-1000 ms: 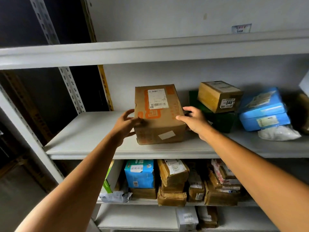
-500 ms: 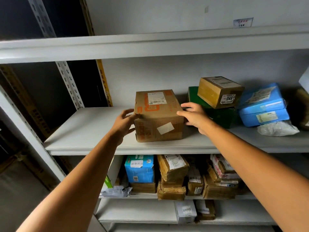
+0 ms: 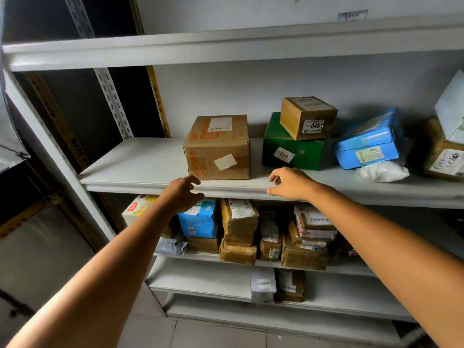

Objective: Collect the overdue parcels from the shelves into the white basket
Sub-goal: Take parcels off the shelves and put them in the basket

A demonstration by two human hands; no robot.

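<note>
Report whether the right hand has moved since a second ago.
Yes. The right hand has pulled back from the brown box to the shelf edge.

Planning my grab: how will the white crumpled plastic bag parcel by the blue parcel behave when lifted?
The white crumpled plastic bag parcel likely goes floppy, judging by its slumped, wrinkled shape. It probably won't roll, lying flat.

I see tall grey metal shelves in front of me, with boards running left to right, one above the other. Far behind them is a plain pale wall. On the left, a post with holes stands in a dark gap. Down near me, the floor has grey tiles. The light is dim.
</note>
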